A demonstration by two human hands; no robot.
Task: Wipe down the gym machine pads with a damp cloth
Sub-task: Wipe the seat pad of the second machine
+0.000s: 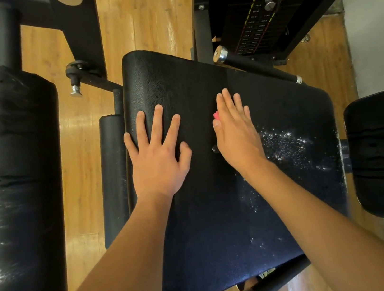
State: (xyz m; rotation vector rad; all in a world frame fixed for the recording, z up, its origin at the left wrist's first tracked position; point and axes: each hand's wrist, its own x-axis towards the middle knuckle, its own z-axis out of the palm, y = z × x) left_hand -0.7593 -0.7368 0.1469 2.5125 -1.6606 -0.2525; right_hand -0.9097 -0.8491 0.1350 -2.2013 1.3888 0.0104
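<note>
Black seat pad is pressed by left hand, flat, fingers spread. Right hand is laid flat over pink cloth. Droplets are scattered right of it.

1. You have bright, even light; the wooden floor shows a warm, soft sheen.
2. The black seat pad reads very dark, but white speckles glint sharply on its right side.
3. Your left hand casts only a faint, soft shadow.
4. The centre is sharp, pad grain visible.
5. Wide-angle bending curves the roller pad at the left edge; weight stack labels are unreadably small.
</note>
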